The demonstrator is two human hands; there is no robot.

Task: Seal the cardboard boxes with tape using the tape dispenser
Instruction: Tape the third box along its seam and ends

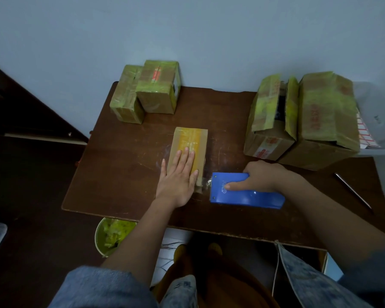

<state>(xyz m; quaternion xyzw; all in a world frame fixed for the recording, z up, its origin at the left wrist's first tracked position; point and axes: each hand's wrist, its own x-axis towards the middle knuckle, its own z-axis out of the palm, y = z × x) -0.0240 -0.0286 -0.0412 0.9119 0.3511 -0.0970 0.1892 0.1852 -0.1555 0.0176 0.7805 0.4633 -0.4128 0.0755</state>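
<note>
My left hand (178, 174) lies flat, fingers straight, on the taped box (188, 152). Just right of the box, my right hand (257, 176) grips the blue tape dispenser (246, 192).

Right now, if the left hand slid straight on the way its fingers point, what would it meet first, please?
The left hand lies flat on the taped box, fingers pointing toward the wall. Going on, it would run along the box top, then bare table; nothing else seems to stand in that line, though depth is uncertain.
</note>
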